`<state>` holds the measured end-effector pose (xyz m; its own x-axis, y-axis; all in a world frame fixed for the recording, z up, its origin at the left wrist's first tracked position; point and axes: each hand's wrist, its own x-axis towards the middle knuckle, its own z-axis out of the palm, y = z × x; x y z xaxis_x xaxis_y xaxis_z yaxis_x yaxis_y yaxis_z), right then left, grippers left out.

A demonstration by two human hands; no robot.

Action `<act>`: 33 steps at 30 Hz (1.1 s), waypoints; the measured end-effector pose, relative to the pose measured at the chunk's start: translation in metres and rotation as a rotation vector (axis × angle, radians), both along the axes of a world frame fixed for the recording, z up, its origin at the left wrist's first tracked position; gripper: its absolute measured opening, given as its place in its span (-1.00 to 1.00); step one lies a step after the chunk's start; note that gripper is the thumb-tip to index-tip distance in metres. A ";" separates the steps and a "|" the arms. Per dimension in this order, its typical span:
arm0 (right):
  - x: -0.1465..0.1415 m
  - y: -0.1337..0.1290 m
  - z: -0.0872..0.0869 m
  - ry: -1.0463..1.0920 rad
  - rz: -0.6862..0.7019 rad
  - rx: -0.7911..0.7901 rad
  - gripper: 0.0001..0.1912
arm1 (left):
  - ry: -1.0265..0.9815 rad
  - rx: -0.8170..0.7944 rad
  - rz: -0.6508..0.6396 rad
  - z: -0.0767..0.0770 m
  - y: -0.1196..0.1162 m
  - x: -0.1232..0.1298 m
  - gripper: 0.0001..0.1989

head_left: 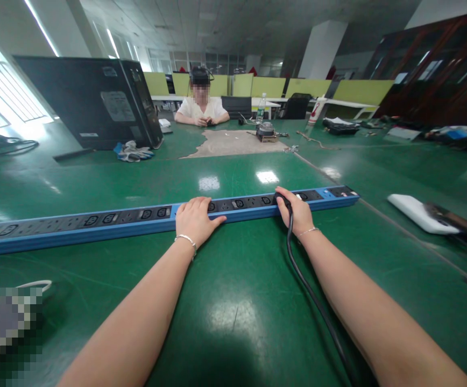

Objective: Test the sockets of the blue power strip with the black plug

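A long blue power strip (128, 230) with rows of black sockets lies across the green table, running from the left edge to the right of centre. My left hand (195, 217) rests over its middle, fingers across the top and thumb stretched along the near side. Further right, my right hand (296, 211) grips a black power plug (284, 200) at the strip's sockets. How deep the plug sits in a socket is hidden by my fingers. Its black cable (306, 282) hangs down toward me, beside my right forearm.
A black computer tower (96, 102) and gloves (133, 152) stand at the back left. Across the table sits a person (202, 105). A bottle (261, 107) and small device (266, 130) are behind the strip. At right lies a white-and-dark object (423, 214); a blurred-out device (3, 328) is front left.
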<state>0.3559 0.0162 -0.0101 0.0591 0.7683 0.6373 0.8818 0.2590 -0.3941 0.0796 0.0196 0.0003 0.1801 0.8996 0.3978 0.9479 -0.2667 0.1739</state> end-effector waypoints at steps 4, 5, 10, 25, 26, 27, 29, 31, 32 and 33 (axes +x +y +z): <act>-0.001 0.005 -0.002 0.103 0.000 0.041 -0.63 | -0.001 0.014 -0.005 -0.001 0.001 -0.001 -0.39; 0.001 0.007 -0.001 0.156 -0.006 0.083 -0.63 | 0.001 0.019 -0.006 -0.001 0.001 -0.001 -0.39; 0.041 0.020 0.004 0.454 -0.070 0.398 -0.57 | 0.017 0.038 -0.006 -0.001 0.001 -0.001 -0.39; 0.127 0.023 -0.006 0.269 -0.133 0.108 -0.60 | 0.012 0.040 -0.003 -0.001 0.002 -0.002 -0.37; 0.127 0.023 -0.005 0.264 -0.128 0.104 -0.60 | 0.013 0.041 -0.004 -0.002 0.002 -0.002 -0.37; 0.128 0.023 -0.005 0.262 -0.123 0.102 -0.60 | 0.013 0.046 -0.005 -0.002 0.002 -0.001 -0.37; 0.127 0.022 -0.005 0.267 -0.114 0.102 -0.60 | 0.012 0.059 -0.010 -0.003 0.002 -0.001 -0.37; 0.126 0.022 -0.005 0.272 -0.120 0.103 -0.61 | 0.011 0.068 -0.013 -0.003 0.002 -0.001 -0.38; 0.125 0.022 -0.004 0.271 -0.131 0.103 -0.61 | 0.012 0.070 -0.014 -0.003 0.002 -0.001 -0.38; 0.124 0.022 -0.004 0.267 -0.145 0.103 -0.61 | 0.011 0.071 -0.014 -0.003 0.002 -0.001 -0.39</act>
